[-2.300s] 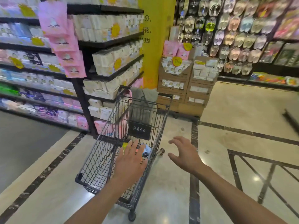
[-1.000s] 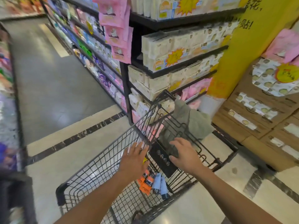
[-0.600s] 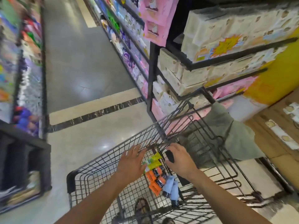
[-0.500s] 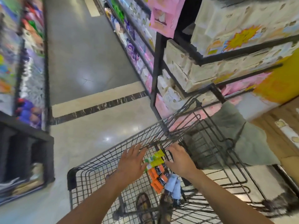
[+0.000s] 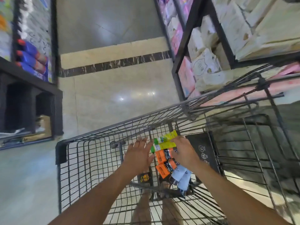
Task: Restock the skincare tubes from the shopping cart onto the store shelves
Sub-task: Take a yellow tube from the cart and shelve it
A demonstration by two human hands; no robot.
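Shiny store floor (image 5: 113, 95) runs between full shelves (image 5: 203, 59), and the cart (image 5: 90, 159) stands beside them. All the tubes (image 5: 164, 153) lie in a row at the cart's bottom — green, orange and pale blue. Both hands are spread: the left hand (image 5: 138, 156) just beside the row, the right hand (image 5: 185, 153) on top of it — so I think none is picked up or shelved yet.
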